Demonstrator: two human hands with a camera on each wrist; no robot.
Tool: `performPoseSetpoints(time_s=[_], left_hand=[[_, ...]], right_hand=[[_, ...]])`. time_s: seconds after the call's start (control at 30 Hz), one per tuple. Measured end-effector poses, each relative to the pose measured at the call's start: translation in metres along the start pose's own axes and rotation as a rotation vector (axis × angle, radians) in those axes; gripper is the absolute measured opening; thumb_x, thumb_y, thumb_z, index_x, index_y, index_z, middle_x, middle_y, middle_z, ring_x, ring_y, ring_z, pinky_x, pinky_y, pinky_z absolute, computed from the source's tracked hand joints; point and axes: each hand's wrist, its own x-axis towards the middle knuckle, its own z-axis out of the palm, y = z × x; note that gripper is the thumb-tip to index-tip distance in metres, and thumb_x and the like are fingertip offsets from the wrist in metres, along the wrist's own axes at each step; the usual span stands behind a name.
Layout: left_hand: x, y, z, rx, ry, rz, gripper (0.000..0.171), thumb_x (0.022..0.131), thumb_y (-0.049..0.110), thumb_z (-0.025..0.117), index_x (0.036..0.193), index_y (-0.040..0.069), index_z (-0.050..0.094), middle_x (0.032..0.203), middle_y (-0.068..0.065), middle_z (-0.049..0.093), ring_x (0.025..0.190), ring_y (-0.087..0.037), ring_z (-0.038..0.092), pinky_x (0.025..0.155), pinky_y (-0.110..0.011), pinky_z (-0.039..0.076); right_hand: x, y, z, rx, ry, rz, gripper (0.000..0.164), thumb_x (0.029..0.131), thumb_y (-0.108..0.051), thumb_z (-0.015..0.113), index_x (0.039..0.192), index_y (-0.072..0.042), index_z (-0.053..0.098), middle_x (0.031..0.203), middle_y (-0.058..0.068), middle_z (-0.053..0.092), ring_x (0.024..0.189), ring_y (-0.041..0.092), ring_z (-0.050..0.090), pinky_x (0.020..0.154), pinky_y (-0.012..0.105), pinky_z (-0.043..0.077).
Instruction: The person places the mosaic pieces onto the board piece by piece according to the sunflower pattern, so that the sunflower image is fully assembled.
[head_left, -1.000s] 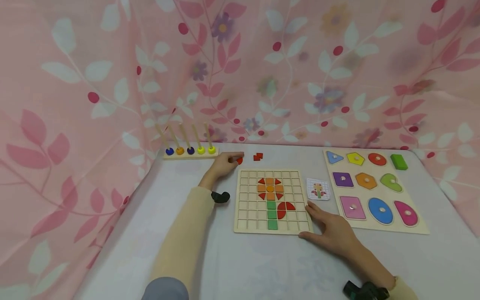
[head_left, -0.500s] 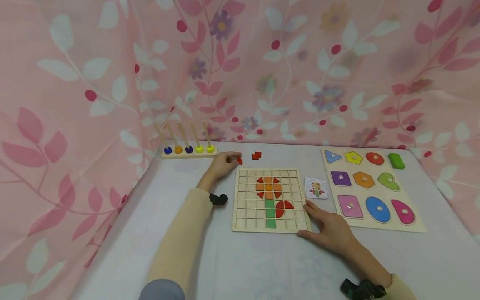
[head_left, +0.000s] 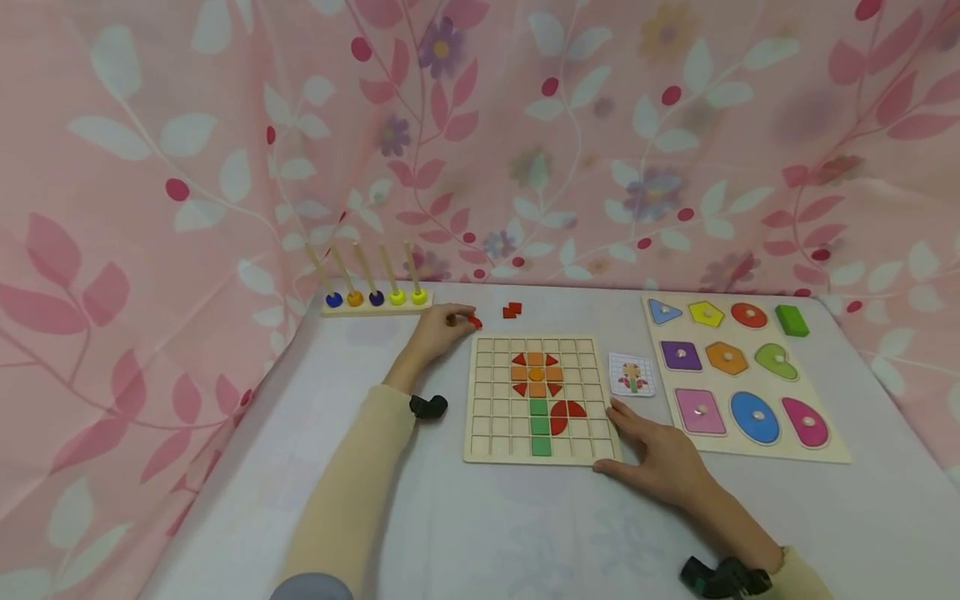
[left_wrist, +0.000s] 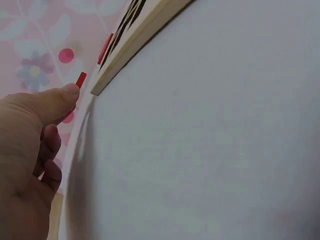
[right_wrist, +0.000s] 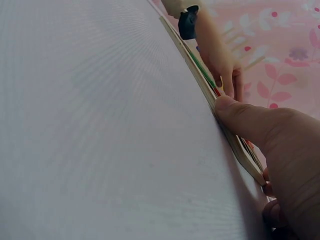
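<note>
My left hand (head_left: 437, 335) pinches a small red piece (head_left: 476, 322) between thumb and finger, just beyond the wooden grid board (head_left: 487, 442). In the left wrist view the red piece (left_wrist: 81, 80) stands out edge-on past the thumb tip. My right hand (head_left: 667, 462) holds the board's near right corner, thumb on the front edge and fingers along the right side. On the board lie an orange flower with red triangles (head_left: 536, 375), a green stem (head_left: 540, 426) and red quarter-circles (head_left: 559, 418). Two red pieces (head_left: 512, 311) lie behind the board.
A pattern card (head_left: 632, 375) lies right of the board. Farther right are a shape-puzzle board (head_left: 750, 446) with knobbed pieces and a green block (head_left: 792, 321). A peg stand (head_left: 375, 310) with coloured beads is at the back left. A floral curtain (head_left: 480, 150) hangs behind the table.
My left hand has tilted up the red piece that lay flatter under its fingertips, and its wrist has shifted slightly left. My right hand keeps its place on the board.
</note>
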Motion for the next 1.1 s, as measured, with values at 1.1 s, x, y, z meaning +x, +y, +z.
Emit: performPoseSetpoints(time_s=[1.1], left_hand=[[-0.112, 0.074, 0.052, -0.065, -0.173, 0.200, 0.028, 0.094, 0.014, 0.083, 0.121, 0.008, 0.081, 0.116, -0.003, 0.079, 0.103, -0.015, 0.070, 0.090, -0.033, 0.056]], right_hand=[[0.001, 0.001, 0.000, -0.008, -0.005, -0.001, 0.092, 0.079, -0.064, 0.086, 0.148, -0.007, 0.063, 0.155, 0.011, 0.058, 0.072, 0.008, 0.062, 0.052, 0.023, 0.023]])
